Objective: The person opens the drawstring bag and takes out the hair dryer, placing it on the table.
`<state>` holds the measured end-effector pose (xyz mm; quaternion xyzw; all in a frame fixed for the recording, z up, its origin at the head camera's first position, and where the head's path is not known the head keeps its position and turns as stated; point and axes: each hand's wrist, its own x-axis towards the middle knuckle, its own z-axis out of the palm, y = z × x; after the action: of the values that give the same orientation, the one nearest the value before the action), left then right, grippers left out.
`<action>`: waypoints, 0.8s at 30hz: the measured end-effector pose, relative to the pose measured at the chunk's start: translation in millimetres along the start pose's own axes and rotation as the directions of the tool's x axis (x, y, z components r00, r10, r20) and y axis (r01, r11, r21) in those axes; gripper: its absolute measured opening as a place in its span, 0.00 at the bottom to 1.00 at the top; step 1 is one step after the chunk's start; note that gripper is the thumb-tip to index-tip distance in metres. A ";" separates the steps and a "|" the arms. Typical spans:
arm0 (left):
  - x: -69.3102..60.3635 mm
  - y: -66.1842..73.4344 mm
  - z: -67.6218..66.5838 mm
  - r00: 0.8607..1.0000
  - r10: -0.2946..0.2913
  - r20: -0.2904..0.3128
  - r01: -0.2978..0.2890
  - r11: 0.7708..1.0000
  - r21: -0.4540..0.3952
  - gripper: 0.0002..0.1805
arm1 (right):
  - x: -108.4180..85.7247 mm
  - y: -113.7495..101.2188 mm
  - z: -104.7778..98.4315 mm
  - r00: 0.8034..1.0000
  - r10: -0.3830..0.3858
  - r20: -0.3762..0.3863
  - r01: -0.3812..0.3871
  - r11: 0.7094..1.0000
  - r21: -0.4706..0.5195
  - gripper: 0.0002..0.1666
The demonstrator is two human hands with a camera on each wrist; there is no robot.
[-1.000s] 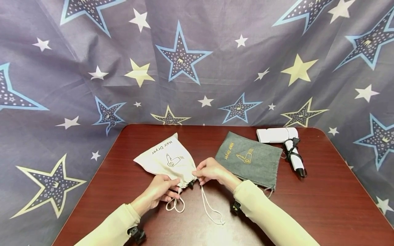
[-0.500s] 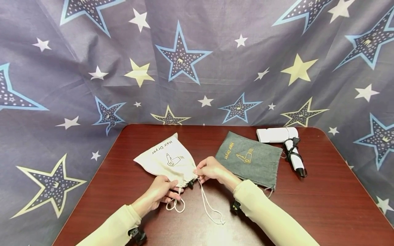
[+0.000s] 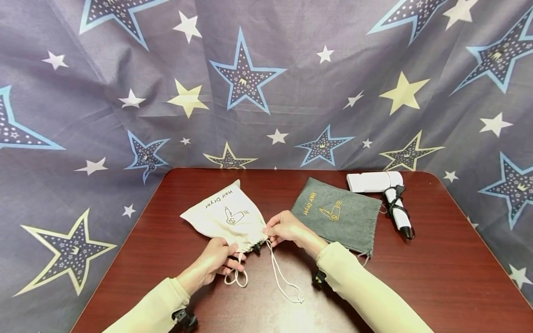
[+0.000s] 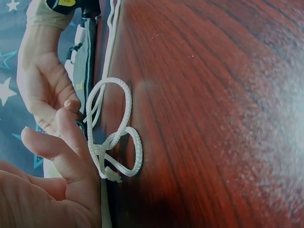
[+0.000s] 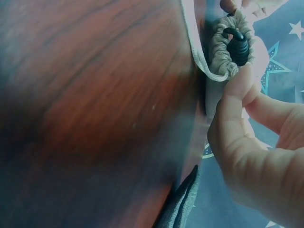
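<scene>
A cream drawstring bag (image 3: 229, 212) printed "Hair Dryer" lies on the table, its gathered mouth toward me. My left hand (image 3: 217, 260) holds the mouth's left side, thumb on top. At the right side, my right hand (image 3: 286, 227) pinches the cloth edge between thumb and forefinger. Inside the puckered opening, the right wrist view shows a black ribbed piece (image 5: 239, 50), seemingly a cord's end. White drawstrings hang out on both sides: a looped, knotted cord (image 4: 114, 142) by my left hand and a longer cord (image 3: 287, 286) below my right.
A grey drawstring bag (image 3: 339, 217), also printed "Hair Dryer", lies flat beyond my right forearm. Behind it on the right rests a white hair dryer (image 3: 374, 182) with its black cord wound round the handle. The reddish-brown table (image 3: 449, 277) meets a star-patterned cloth.
My hands have drawn slightly apart, the left one leftward and the right one a little up and right. The bag's mouth is a bit wider, and the left cord loop has shifted left.
</scene>
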<state>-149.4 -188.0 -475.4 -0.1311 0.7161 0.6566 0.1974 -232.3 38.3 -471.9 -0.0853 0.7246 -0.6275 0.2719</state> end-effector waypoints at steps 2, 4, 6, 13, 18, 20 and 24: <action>-0.2 0.0 -0.5 1.000 0.001 0.002 -0.001 1.000 -0.002 0.06 | -0.5 -1.2 -0.3 1.000 -0.001 0.004 0.001 1.000 0.003 0.05; -0.4 0.0 -1.0 1.000 0.002 0.003 -0.002 1.000 -0.004 0.06 | -1.0 -1.9 -0.9 1.000 -0.010 0.009 0.010 1.000 0.003 0.05; -0.6 0.0 -1.5 1.000 0.001 0.002 -0.001 1.000 -0.004 0.06 | -1.1 -1.0 -1.1 1.000 -0.015 0.005 0.015 1.000 0.004 0.05; -1.3 0.4 -2.3 1.000 0.000 -0.006 0.000 1.000 0.006 0.07 | -1.1 -0.9 -1.9 1.000 -0.018 -0.002 0.018 1.000 0.009 0.04; -1.9 0.2 -2.6 1.000 -0.003 -0.010 0.003 1.000 0.005 0.07 | -0.8 -2.2 -2.9 1.000 -0.015 0.004 0.015 1.000 0.011 0.04; -2.2 0.2 -2.6 1.000 -0.005 -0.010 0.005 1.000 0.002 0.07 | -0.5 -2.1 -3.2 1.000 -0.014 0.004 0.014 1.000 0.009 0.04; -2.9 0.7 -2.7 1.000 -0.005 -0.006 0.005 1.000 -0.006 0.06 | -0.3 -2.0 -3.8 1.000 -0.012 0.005 0.012 1.000 0.008 0.04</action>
<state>-147.4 -190.8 -473.4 -0.1355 0.7145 0.6577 0.1966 -234.4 41.3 -469.6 -0.0902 0.7208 -0.6318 0.2704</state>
